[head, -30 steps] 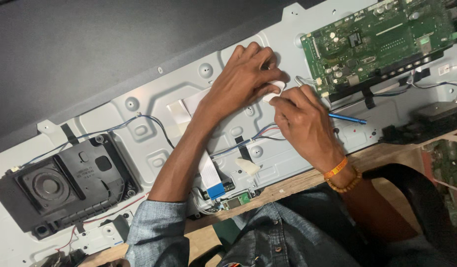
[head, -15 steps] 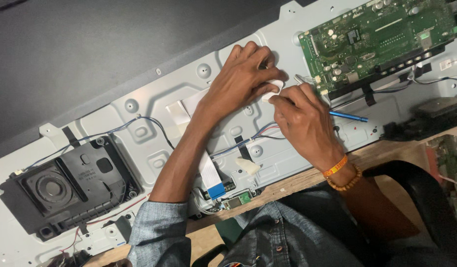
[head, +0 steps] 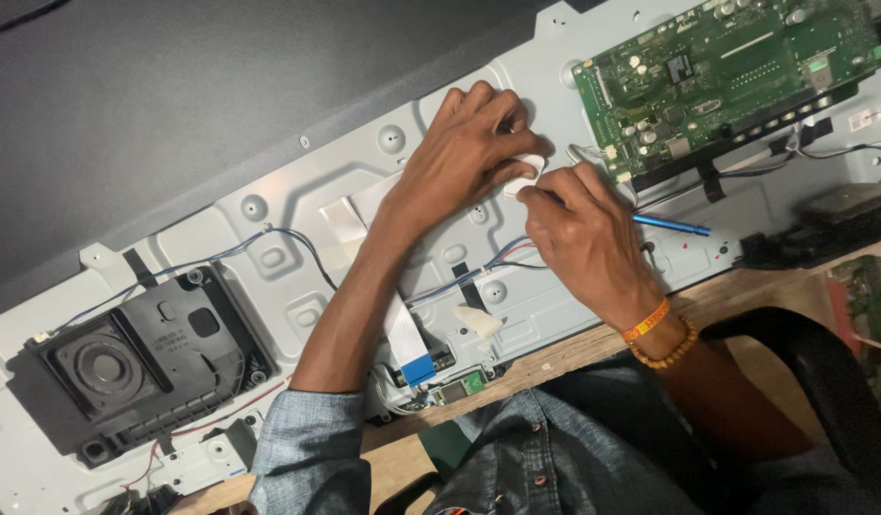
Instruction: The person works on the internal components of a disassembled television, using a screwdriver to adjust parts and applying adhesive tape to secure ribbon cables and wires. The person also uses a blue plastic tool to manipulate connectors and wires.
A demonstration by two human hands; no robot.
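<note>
Two hands on pale metal chassis (head: pixel 269 205): left hand (head: pixel 464 157) pressing small white piece (head: pixel 526 170) flat, steadying it. Right hand (head: pixel 579 234) clenched around blue-handled tool (head: pixel 671 225), tip hidden at that piece. Nearby: green circuit board (head: pixel 736 72), black speaker (head: pixel 125 367), white ribbon cable (head: pixel 402 329).

Free room: wide dark grey flat panel surface (head: pixel 173 105) above the pale grey stamped metal back chassis (head: pixel 269 205) is open, nothing on it. Bare chassis strip betw. the left forearm and the black rectangular speaker box (head: pixel 135 367) is passable, w/ thin blue-red wires (head: pixel 288 238) crossing it. Obstacles: green circuit board w/ many small components (head: pixel 726 72) blocks upper right; left hand (head: pixel 464 157) and right hand (head: pixel 583 238) meet just left of it, blue thin metal tool shaft (head: pixel 674 226) sticking out rightward. White flat ribbon cable w/ blue end (head: pixel 402 334) lies near the bottom edge. Wooden counter (head: pixel 746 286) edge is narrow, crowded by the person's body.
</note>
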